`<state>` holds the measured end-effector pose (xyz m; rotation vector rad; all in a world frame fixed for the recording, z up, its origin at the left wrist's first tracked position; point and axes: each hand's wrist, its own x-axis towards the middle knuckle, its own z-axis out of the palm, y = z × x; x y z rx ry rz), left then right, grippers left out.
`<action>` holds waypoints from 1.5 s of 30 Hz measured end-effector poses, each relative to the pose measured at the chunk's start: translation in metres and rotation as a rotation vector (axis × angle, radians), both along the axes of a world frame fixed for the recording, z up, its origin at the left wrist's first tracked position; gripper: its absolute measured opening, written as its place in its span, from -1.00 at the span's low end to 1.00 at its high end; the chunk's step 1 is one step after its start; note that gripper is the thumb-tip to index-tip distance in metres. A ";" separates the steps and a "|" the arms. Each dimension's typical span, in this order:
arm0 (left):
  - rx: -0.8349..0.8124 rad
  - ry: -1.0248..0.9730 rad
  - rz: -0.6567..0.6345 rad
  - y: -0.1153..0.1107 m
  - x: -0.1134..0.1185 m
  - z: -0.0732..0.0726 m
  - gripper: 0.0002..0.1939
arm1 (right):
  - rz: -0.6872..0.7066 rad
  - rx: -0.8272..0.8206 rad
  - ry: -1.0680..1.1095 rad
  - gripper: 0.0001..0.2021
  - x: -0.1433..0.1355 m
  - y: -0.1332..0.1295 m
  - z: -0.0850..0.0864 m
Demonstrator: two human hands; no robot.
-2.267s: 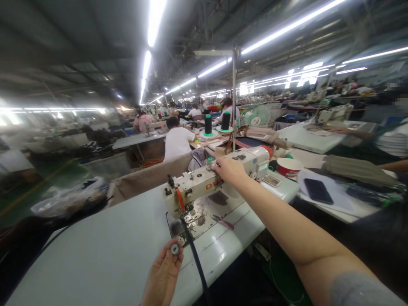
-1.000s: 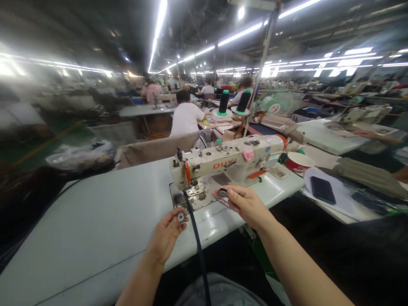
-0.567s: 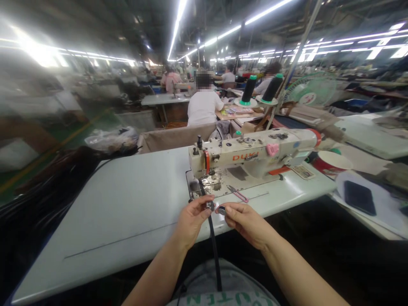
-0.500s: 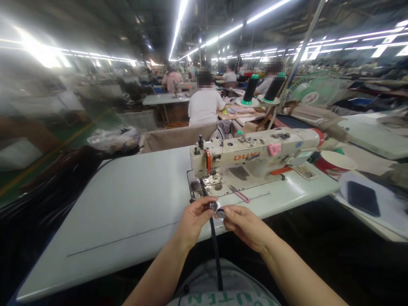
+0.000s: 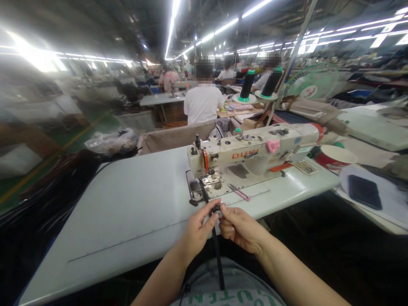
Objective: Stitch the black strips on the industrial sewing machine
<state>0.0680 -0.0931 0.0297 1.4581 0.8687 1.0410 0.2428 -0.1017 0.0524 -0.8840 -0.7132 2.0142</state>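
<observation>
My left hand (image 5: 198,227) pinches a small metal bobbin case between thumb and forefinger, at the front edge of the sewing table. A bobbin (image 5: 218,213) sits against the case, its round silver face showing. The fingers of my right hand (image 5: 237,225) close on the bobbin's right side. Fingers partly hide both parts, so how far the bobbin is inside the case I cannot tell. A black strap (image 5: 217,259) runs from the needle area under my hands to my lap. Behind them stands the sewing machine (image 5: 255,146). Thread snips (image 5: 239,193) with pink handles lie on its bed.
Black thread cones (image 5: 246,87) stand behind the machine. On the right are a phone (image 5: 364,192), a red-and-white tub (image 5: 336,158) and a green fan (image 5: 314,83). Dark strips (image 5: 47,212) are heaped at the left. A person in a white shirt (image 5: 203,104) sits ahead.
The bobbin in my right hand has moved left and met the bobbin case in my left hand; before, the two were slightly apart. The view has shifted a little.
</observation>
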 end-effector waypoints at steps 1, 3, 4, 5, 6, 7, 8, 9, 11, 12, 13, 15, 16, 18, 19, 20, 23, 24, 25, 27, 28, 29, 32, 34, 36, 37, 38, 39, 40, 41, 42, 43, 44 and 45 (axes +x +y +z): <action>0.031 0.029 0.011 -0.001 0.001 0.000 -0.54 | -0.002 -0.008 0.006 -0.35 -0.001 0.000 0.000; 0.070 0.065 0.032 -0.003 0.002 0.000 -0.55 | -0.004 -0.017 0.008 -0.36 -0.003 -0.001 -0.001; 0.076 0.065 0.043 -0.003 0.003 -0.001 -0.56 | -0.004 -0.013 0.004 -0.37 -0.004 -0.001 -0.001; 0.072 0.050 0.054 -0.004 0.004 -0.002 -0.56 | -0.007 0.000 -0.008 -0.37 -0.004 -0.001 0.000; 0.053 0.018 0.068 -0.004 0.005 -0.003 -0.56 | -0.013 0.024 -0.030 -0.36 -0.004 -0.001 0.000; 0.019 -0.030 0.084 -0.004 0.007 -0.004 -0.56 | -0.021 0.061 -0.067 -0.37 -0.003 -0.001 0.001; -0.031 -0.090 0.102 -0.004 0.009 -0.005 -0.55 | -0.026 0.107 -0.115 -0.38 -0.002 -0.001 0.002; -0.094 -0.161 0.117 -0.004 0.011 -0.005 -0.54 | -0.025 0.158 -0.170 -0.39 -0.001 -0.001 0.002; -0.228 -0.313 0.142 -0.004 0.015 -0.004 -0.52 | -0.022 0.236 -0.261 -0.44 0.004 -0.001 0.003; -0.287 -0.382 0.147 -0.004 0.016 -0.003 -0.52 | -0.025 0.252 -0.283 -0.46 0.007 -0.001 0.003; -0.336 -0.443 0.147 -0.004 0.018 -0.002 -0.52 | -0.035 0.253 -0.289 -0.48 0.010 0.000 0.003; -0.410 -0.526 0.139 -0.005 0.019 0.001 -0.53 | -0.085 0.240 -0.279 -0.49 0.016 0.001 0.003; -0.436 -0.546 0.132 -0.005 0.019 0.002 -0.54 | -0.112 0.241 -0.277 -0.49 0.019 0.002 0.003; -0.468 -0.552 0.113 -0.007 0.020 0.003 -0.54 | -0.169 0.287 -0.316 -0.50 0.023 0.004 0.004; -0.476 -0.541 0.095 -0.007 0.020 0.003 -0.55 | -0.195 0.340 -0.365 -0.51 0.025 0.006 0.006; -0.481 -0.521 0.065 -0.008 0.020 0.004 -0.55 | -0.214 0.417 -0.434 -0.52 0.027 0.007 0.009; -0.501 -0.429 -0.087 -0.011 0.020 0.005 -0.57 | -0.208 0.710 -0.677 -0.59 0.027 0.010 0.019; -0.504 -0.397 -0.144 -0.012 0.020 0.006 -0.58 | -0.180 0.795 -0.744 -0.61 0.026 0.011 0.021; -0.499 -0.375 -0.188 -0.013 0.020 0.006 -0.58 | -0.151 0.858 -0.798 -0.62 0.025 0.012 0.022; -0.469 -0.396 -0.220 -0.014 0.020 0.008 -0.62 | -0.104 0.918 -0.879 -0.60 0.022 0.014 0.021; -0.450 -0.433 -0.208 -0.015 0.020 0.009 -0.64 | -0.091 0.921 -0.906 -0.58 0.022 0.015 0.018; -0.434 -0.478 -0.187 -0.015 0.019 0.009 -0.66 | -0.083 0.909 -0.918 -0.55 0.021 0.016 0.015; -0.428 -0.549 -0.134 -0.015 0.017 0.009 -0.69 | -0.053 0.812 -0.880 -0.51 0.023 0.017 0.005; -0.432 -0.535 -0.127 -0.014 0.015 0.006 -0.63 | -0.042 0.742 -0.836 -0.51 0.025 0.016 0.002; -0.428 -0.514 -0.115 -0.013 0.013 0.001 -0.55 | -0.052 0.696 -0.815 -0.51 0.027 0.014 0.000; -0.428 -0.503 -0.105 -0.012 0.013 -0.002 -0.54 | -0.060 0.682 -0.815 -0.52 0.028 0.012 -0.001; -0.430 -0.489 -0.104 -0.012 0.012 -0.005 -0.54 | -0.063 0.671 -0.820 -0.54 0.028 0.011 -0.002; -0.432 -0.474 -0.107 -0.011 0.012 -0.008 -0.55 | -0.061 0.661 -0.826 -0.56 0.029 0.009 -0.003; -0.428 -0.458 -0.115 -0.010 0.011 -0.011 -0.55 | -0.057 0.650 -0.833 -0.58 0.029 0.008 -0.004; -0.417 -0.439 -0.129 -0.009 0.011 -0.013 -0.54 | -0.052 0.638 -0.841 -0.60 0.029 0.008 -0.006; -0.398 -0.421 -0.144 -0.008 0.010 -0.015 -0.53 | -0.049 0.624 -0.852 -0.63 0.029 0.007 -0.008; -0.374 -0.403 -0.152 -0.006 0.010 -0.016 -0.51 | -0.048 0.610 -0.869 -0.66 0.029 0.007 -0.010; -0.351 -0.389 -0.154 -0.005 0.010 -0.017 -0.51 | -0.052 0.597 -0.893 -0.69 0.029 0.006 -0.012; -0.330 -0.380 -0.150 -0.004 0.009 -0.017 -0.52 | -0.060 0.586 -0.922 -0.71 0.030 0.006 -0.014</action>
